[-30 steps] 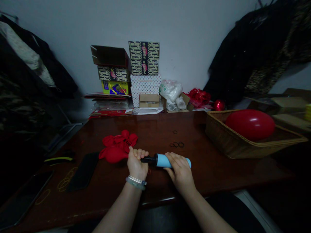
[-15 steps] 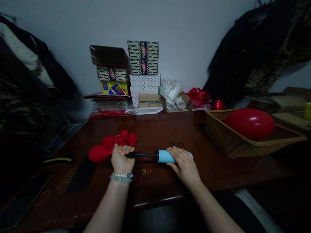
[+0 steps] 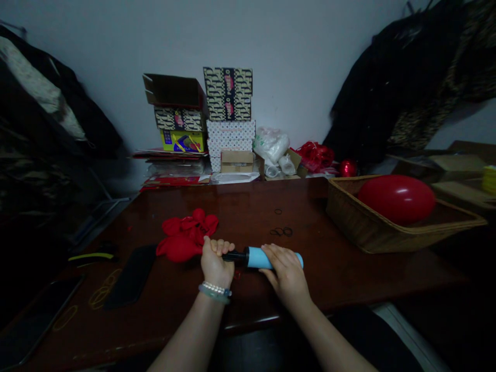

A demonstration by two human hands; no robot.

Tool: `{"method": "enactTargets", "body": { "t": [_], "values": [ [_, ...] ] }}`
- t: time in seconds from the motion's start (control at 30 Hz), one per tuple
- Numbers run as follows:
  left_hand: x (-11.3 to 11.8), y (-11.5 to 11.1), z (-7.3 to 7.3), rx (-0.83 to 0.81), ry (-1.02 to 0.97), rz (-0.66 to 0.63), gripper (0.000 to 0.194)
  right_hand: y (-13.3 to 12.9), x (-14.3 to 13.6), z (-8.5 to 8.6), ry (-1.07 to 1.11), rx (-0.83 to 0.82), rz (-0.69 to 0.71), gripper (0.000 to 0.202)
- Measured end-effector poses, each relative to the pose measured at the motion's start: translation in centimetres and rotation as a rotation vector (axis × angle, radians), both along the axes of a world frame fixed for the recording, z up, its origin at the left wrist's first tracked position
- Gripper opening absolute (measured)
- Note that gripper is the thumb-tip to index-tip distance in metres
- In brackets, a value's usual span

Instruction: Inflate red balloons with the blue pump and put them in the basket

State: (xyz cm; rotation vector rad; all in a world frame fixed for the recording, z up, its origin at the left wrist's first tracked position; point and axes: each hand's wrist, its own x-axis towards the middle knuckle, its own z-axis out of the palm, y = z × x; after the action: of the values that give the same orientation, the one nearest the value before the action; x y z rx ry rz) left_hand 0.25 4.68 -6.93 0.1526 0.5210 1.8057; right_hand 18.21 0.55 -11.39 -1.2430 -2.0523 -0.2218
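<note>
My left hand (image 3: 218, 261) is closed around the black nozzle end of a balloon pump, with the neck of a partly filled red balloon (image 3: 181, 249) in the same grip. The balloon juts out to the left of the fist. My right hand (image 3: 285, 268) wraps over the light blue barrel of the balloon pump (image 3: 256, 257). Only a short length of black shows between the left fist and the barrel. Just behind the balloon lies a heap of flat red balloons (image 3: 197, 223). Where the nozzle meets the balloon is hidden by my left fingers.
A wicker basket (image 3: 360, 235) with a large inflated red balloon (image 3: 397, 199) stands at the right. Dark rubber bands (image 3: 281, 232) lie mid-table, yellow ones (image 3: 101, 294) at the left near a dark flat pad (image 3: 132, 276) and a phone (image 3: 42, 315). Stacked boxes (image 3: 230, 137) line the wall.
My left hand has moved right with the balloon, closing the pump's exposed black rod toward the blue barrel. My right hand has shifted slightly left. The balloon looks somewhat fuller.
</note>
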Motion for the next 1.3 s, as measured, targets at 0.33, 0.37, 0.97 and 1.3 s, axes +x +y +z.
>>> {"method": "enactTargets", "body": {
  "t": [0.33,0.37,0.97,1.3],
  "values": [
    [-0.5,0.1,1.1,-0.058,-0.002,0.051,0.046,0.5,0.4,0.3,-0.006,-0.05,0.042,0.048],
    [-1.0,0.2,1.3,-0.058,-0.009,0.056,0.045,0.6,0.6,0.5,-0.014,-0.05,0.042,0.048],
    [-0.7,0.3,0.8,0.028,-0.083,-0.014,0.044,0.2,2.0,2.2,-0.053,-0.008,0.035,0.049],
    [0.7,-0.1,1.3,0.047,0.115,-0.001,0.043,-0.4,0.5,1.6,0.069,0.006,0.027,0.048]
  ]
}}
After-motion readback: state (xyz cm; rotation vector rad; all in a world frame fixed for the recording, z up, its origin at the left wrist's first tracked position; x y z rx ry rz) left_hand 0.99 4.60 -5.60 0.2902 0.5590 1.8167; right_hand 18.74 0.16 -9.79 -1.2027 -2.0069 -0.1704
